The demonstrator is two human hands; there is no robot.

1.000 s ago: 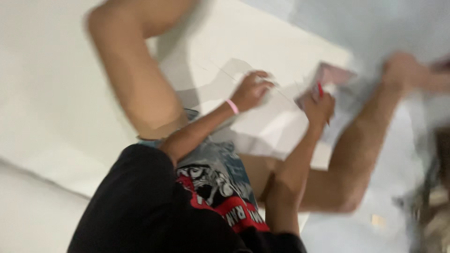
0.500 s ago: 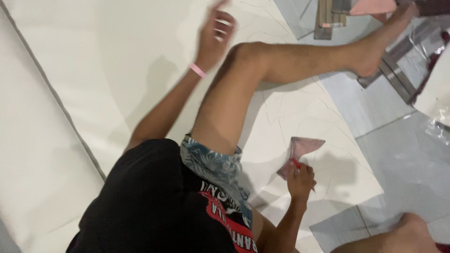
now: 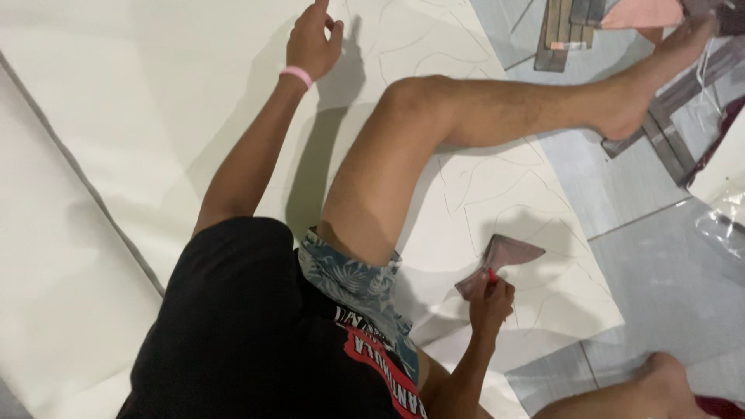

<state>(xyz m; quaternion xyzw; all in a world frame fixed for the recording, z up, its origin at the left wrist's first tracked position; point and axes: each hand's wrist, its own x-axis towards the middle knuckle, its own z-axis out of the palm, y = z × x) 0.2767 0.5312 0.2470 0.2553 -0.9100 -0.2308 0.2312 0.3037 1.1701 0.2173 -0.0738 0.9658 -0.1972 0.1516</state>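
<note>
Pink template (image 3: 506, 254), lower end hidden in right hand (image 3: 490, 299) grip.

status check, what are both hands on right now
Left hand pressed on the white sheet, holding nothing. Right hand grips a red pen, tip at the pinkish template lying on the sheet. Bent leg lies between the hands.

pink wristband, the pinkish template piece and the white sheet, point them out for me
pink wristband (image 3: 296, 75), head view, middle of the band
pinkish template piece (image 3: 508, 257), head view, its flat face
white sheet (image 3: 155, 101), head view, bare area
</note>
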